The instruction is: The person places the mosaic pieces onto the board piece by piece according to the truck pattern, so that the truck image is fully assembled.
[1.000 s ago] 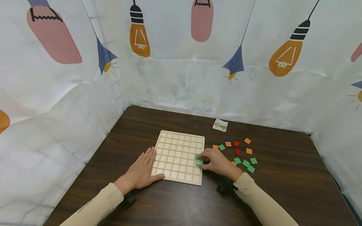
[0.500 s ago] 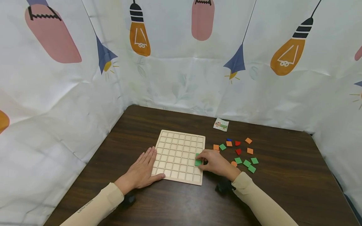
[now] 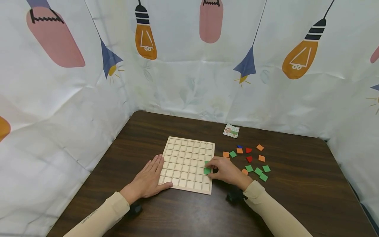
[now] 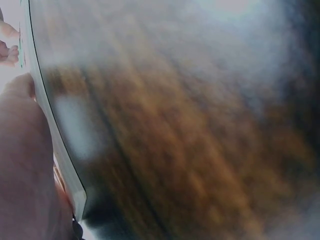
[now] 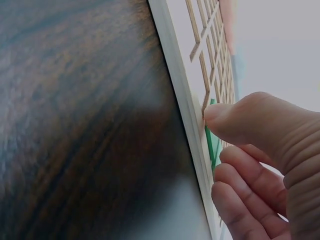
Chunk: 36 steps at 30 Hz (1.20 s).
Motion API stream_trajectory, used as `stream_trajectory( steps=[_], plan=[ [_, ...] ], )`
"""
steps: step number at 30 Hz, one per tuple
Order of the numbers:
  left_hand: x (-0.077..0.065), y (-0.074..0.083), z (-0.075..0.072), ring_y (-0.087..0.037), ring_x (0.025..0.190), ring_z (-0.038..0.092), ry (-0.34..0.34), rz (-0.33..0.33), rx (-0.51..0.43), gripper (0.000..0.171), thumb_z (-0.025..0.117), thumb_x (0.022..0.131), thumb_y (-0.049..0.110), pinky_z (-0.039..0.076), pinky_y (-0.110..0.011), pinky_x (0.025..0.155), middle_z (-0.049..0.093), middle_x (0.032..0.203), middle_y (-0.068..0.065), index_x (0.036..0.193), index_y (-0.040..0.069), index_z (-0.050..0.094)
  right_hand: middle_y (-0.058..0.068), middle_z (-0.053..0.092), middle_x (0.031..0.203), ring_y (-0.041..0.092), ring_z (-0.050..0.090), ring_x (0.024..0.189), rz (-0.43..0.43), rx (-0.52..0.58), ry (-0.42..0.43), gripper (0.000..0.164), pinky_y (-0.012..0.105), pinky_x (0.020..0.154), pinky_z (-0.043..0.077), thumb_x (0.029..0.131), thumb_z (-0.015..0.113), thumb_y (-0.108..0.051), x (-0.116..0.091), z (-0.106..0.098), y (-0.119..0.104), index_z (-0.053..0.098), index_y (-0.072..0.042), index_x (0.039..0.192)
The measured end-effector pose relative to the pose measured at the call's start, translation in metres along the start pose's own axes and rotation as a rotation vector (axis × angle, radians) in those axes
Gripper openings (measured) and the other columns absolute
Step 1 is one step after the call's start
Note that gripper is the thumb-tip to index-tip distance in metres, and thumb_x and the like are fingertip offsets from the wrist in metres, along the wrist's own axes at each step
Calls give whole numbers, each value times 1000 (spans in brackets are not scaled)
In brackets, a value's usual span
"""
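Note:
A pale wooden grid board (image 3: pixel 183 161) lies on the table. My left hand (image 3: pixel 149 179) rests along its left edge, fingers straight and thumb at the near edge. At the right side of the board, my right hand (image 3: pixel 228 171) pinches a square green tile (image 3: pixel 207 171) with thumb and forefinger, low in a grid cell. Just behind it, a second green tile (image 3: pixel 206 162) is partly covered by the fingers. In the right wrist view the thumb touches the edge of the green tile (image 5: pixel 209 142), and the other fingers are curled.
Loose pieces lie right of the board: several green tiles (image 3: pixel 258 171), several orange tiles (image 3: pixel 262 158), red pieces (image 3: pixel 249 159), a blue piece (image 3: pixel 240 146) and an orange round piece (image 3: pixel 244 172). A small printed card (image 3: pixel 231 130) lies near the back edge of the dark table (image 3: pixel 296 184).
The green tile in my right hand has come down from a tilted position to lie in line with the grid. My left hand has stayed still.

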<state>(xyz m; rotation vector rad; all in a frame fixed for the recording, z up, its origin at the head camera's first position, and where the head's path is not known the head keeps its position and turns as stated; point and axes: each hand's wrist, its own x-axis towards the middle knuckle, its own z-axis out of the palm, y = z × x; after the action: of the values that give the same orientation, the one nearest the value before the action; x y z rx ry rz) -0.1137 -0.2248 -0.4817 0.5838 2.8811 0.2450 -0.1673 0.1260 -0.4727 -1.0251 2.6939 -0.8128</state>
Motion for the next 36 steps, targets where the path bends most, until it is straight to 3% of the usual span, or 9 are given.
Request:
stream_trajectory(
  steps=[11,23,27,36],
  plan=[
    [0,0,1,-40,163,14,8,0,-13,109,49,96,75,21,-58,131,12,174,-22,163,-5,17,2,76,105,14,71,90,64,-35,85,30,26,78,60,88,83,-18,-18,-19,13,77,-10,117],
    [1,-1,2,-41,162,15,14,0,-3,109,49,96,74,22,-59,130,13,173,-24,163,-6,17,0,76,107,14,70,93,209,-31,135,31,33,81,61,88,82,-20,-51,-43,33,76,-12,118],
    [1,-1,2,-41,162,16,16,1,-4,109,49,96,75,23,-60,130,14,173,-24,163,-6,17,1,76,107,12,69,90,209,-57,127,30,28,78,59,87,83,-19,-62,-46,42,77,-12,116],
    [2,0,3,-41,162,18,37,5,5,110,50,95,75,25,-59,129,16,173,-24,162,-7,19,-4,75,99,10,69,87,250,-3,37,27,22,75,57,87,83,-16,-79,-48,52,77,-11,113]
  ],
)
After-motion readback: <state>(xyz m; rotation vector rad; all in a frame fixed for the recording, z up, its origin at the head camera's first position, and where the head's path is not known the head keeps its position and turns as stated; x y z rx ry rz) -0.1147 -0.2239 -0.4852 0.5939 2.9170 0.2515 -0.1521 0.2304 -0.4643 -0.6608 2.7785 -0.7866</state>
